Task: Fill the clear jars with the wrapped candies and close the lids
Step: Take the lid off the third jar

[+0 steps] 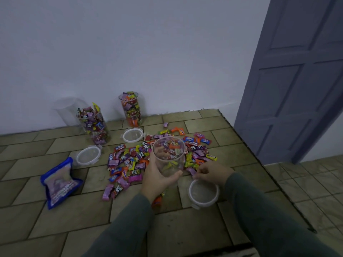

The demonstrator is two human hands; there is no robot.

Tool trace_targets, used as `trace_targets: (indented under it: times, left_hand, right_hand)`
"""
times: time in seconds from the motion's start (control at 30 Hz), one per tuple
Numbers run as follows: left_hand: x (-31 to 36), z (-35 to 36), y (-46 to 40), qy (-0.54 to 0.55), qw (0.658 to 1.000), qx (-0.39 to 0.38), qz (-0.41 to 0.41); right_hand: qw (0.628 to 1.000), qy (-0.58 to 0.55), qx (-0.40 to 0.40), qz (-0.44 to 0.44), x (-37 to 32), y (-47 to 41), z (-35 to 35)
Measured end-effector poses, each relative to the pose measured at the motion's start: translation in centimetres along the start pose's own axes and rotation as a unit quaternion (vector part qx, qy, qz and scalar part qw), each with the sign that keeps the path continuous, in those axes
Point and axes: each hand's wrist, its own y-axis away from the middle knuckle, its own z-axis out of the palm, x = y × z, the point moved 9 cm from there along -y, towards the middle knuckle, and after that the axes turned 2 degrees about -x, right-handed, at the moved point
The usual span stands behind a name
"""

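Filling step, third jar. Left hand [157, 175] grips the empty clear jar [169, 155] over the candy pile [159, 156]; right hand [209, 172], at its 3 o'clock, pinches a purple candy [192, 171]. Next: drop it in.

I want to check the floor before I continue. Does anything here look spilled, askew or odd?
The wrapped candies lie scattered loose on the tiled floor, and a blue bag lies crumpled at the left. Three lids lie off their jars. Both filled jars stand upright.
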Motion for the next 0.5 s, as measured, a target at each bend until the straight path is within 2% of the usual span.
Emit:
trace_targets:
  times: [0.13, 0.27, 0.4, 0.5]
  left_hand:
    - [0.8, 0.3, 0.6, 0.0, 1.0, 0.006, 0.007]
    - [0.8, 0.7, 0.9, -0.003, 1.0, -0.014, -0.006]
    - [0.6, 0.3, 0.6, -0.022, 0.996, -0.085, -0.032]
    - [0.8, -0.7, 0.6, -0.072, 0.983, -0.166, -0.035]
  right_hand:
    - [0.997, 0.061, 0.046, 0.011, 0.3, -0.3, -1.3]
    - [0.989, 0.142, 0.044, 0.026, -0.3, -0.7, -1.8]
    - [0.976, 0.211, 0.044, 0.026, -1.2, -1.5, -2.5]
    - [0.981, 0.19, 0.041, 0.028, -1.6, -2.2, -3.1]
